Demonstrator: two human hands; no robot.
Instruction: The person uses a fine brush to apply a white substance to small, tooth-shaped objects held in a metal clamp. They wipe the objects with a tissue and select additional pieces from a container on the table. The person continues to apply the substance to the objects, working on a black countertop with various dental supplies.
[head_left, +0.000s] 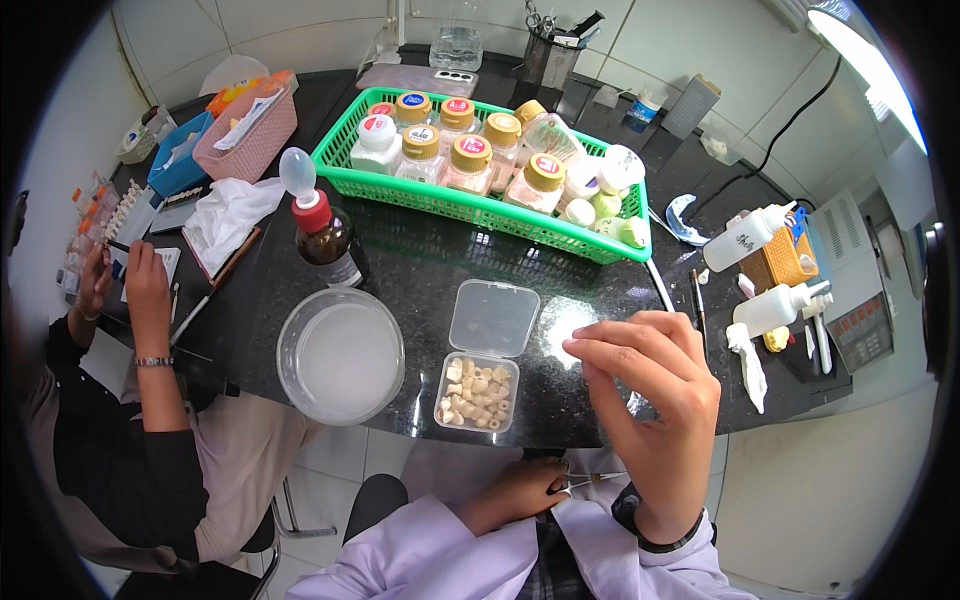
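Observation:
My right hand (655, 385) is raised over the table's front edge, thumb and fingertips brought together in a pinch. Anything between those tips is too small or hidden to see. To its left, a small clear plastic box (497, 316) lies with its lid folded back, holding several beige tooth-shaped pieces (477, 393). My left hand (515, 495) rests low over my lap, fingers curled. A thin pale thing (578, 486) shows by its fingers; its kind is unclear. Left of the box stands a round clear bowl (340, 357) with whitish, cloudy contents.
Behind the box is a green basket (480, 205) of capped jars. A brown dropper bottle (325, 240) stands behind the bowl. White squeeze bottles (748, 238), a brush (698, 300) and a crumpled tissue (748, 365) lie right. At left another person's hands (148, 285) work beside a white cloth (232, 215).

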